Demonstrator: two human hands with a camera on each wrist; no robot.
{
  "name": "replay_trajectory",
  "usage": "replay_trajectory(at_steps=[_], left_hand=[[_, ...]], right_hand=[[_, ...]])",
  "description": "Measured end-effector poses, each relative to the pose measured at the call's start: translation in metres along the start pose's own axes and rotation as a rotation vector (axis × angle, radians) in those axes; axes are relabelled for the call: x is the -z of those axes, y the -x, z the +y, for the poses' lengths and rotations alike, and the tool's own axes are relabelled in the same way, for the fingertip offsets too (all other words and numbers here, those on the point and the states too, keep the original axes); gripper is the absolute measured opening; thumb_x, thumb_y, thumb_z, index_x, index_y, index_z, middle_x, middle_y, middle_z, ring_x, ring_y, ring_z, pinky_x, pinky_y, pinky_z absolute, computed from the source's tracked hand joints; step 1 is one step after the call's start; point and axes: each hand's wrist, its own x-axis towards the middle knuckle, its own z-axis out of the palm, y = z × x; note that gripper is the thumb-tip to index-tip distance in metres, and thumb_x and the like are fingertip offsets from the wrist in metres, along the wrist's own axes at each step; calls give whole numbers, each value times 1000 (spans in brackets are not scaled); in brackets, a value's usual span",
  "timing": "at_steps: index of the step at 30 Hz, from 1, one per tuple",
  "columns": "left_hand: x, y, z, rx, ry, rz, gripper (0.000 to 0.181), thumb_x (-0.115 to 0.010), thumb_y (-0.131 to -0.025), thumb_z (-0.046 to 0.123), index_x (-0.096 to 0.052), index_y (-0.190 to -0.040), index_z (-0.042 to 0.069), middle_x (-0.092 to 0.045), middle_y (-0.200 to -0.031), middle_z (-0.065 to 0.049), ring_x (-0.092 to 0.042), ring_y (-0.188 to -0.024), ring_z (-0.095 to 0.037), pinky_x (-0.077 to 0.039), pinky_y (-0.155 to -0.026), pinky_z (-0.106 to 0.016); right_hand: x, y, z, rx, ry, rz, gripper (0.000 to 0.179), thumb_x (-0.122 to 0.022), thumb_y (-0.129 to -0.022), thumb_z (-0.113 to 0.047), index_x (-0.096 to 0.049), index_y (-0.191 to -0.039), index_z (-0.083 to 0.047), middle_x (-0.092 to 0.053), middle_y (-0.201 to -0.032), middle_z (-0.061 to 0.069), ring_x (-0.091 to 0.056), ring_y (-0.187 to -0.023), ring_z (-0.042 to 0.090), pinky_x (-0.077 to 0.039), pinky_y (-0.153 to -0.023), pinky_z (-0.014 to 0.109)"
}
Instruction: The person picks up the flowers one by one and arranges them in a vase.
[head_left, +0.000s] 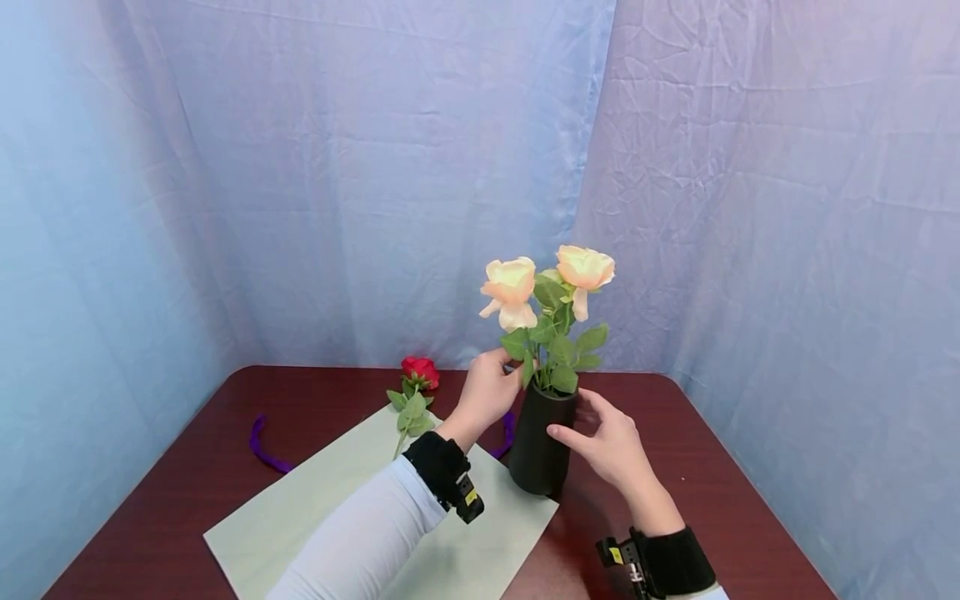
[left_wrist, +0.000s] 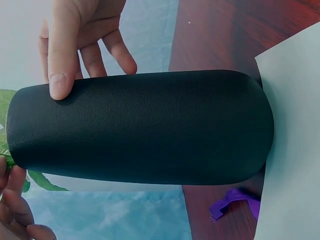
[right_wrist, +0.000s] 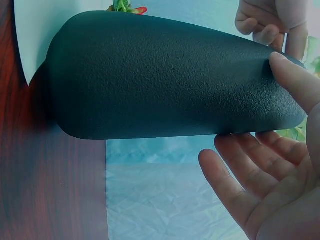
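Note:
A tapered black vase (head_left: pixel 540 446) stands upright at the right corner of the pale green sheet. Two peach roses (head_left: pixel 510 287) with green leaves (head_left: pixel 561 350) rise from its mouth. My right hand (head_left: pixel 617 443) grips the vase's upper part, thumb across the near side and fingers along the right. At the left of the rim, my left hand (head_left: pixel 486 390) pinches a green stem among the leaves; its fingertips (left_wrist: pixel 17 175) show beside the vase mouth in the left wrist view. The stems' lower ends are hidden inside the vase.
A pale green sheet of paper (head_left: pixel 300 517) lies slanted on the dark red table (head_left: pixel 172 492). On it rests a red rose (head_left: pixel 420 372), its bloom past the far edge. Purple ribbon (head_left: pixel 261 450) emerges from under the paper on both sides. Blue curtains (head_left: pixel 360 183) hang behind.

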Motion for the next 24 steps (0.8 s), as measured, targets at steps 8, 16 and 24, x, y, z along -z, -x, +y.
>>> replay_trajectory(at_steps=[8, 16, 24], left_hand=[[9, 8, 0, 44, 31, -40, 11, -66, -99, 22, -74, -97, 14, -70, -88, 1, -61, -71, -16, -48, -62, -32], [23, 11, -3, -61, 21, 3, 20, -69, -98, 27, -75, -111, 13, -73, -101, 3, -65, -79, -19, -52, -69, -31], [47, 17, -6, -80, 13, 55, 19, -71, -97, 27, -74, -110, 14, -71, -102, 4, -56, -60, -14, -50, -58, -32]], right_hand=[[1, -1, 1, -2, 4, -3, 79, -84, -81, -50, -53, -145, -14, -67, -128, 9, -66, -114, 27, -54, -90, 51], [2, -1, 2, -4, -9, -15, 79, -84, -82, -49, -53, -145, -14, -67, -129, 9, -66, -115, 28, -54, -91, 51], [1, -2, 2, -12, -21, -18, 79, -85, -82, -48, -53, -145, -13, -67, -127, 10, -66, -114, 29, -54, -91, 52]])
